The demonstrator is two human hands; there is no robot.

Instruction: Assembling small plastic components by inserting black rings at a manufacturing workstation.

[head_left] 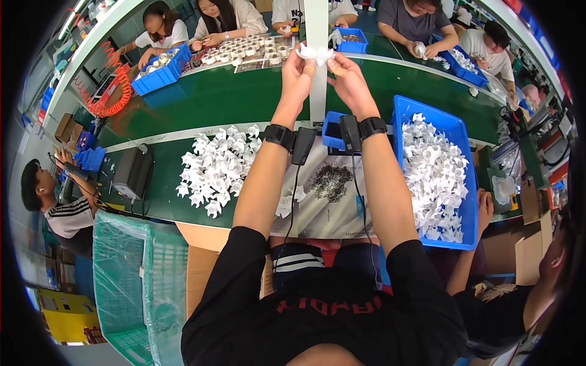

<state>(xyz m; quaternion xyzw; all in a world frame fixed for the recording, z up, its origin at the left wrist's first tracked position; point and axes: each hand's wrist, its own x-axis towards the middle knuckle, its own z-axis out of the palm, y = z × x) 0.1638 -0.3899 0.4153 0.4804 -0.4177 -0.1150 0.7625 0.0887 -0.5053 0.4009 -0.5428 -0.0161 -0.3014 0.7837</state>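
Both my arms reach forward, and my hands hold up one white plastic piece [315, 55] with flared, pointed ends. My left hand [296, 79] pinches its left end between thumb and fingers. At the other end, the fingers of my right hand [351, 84] are closed on it. Below my left forearm lies a loose heap of similar white pieces [217, 168] on the green table. To the right of my right forearm, a blue bin [400, 131] is filled with white pieces [433, 183]. Between my forearms, small dark parts [330, 182] are spread on a printed sheet [305, 213].
A white post [318, 91] rises just behind my hands. A small blue box [332, 134] stands between my wrists. A dark grey device [133, 172] sits at left, above a green crate [122, 274]. Several people work across the green bench [207, 97]; another person sits at my right.
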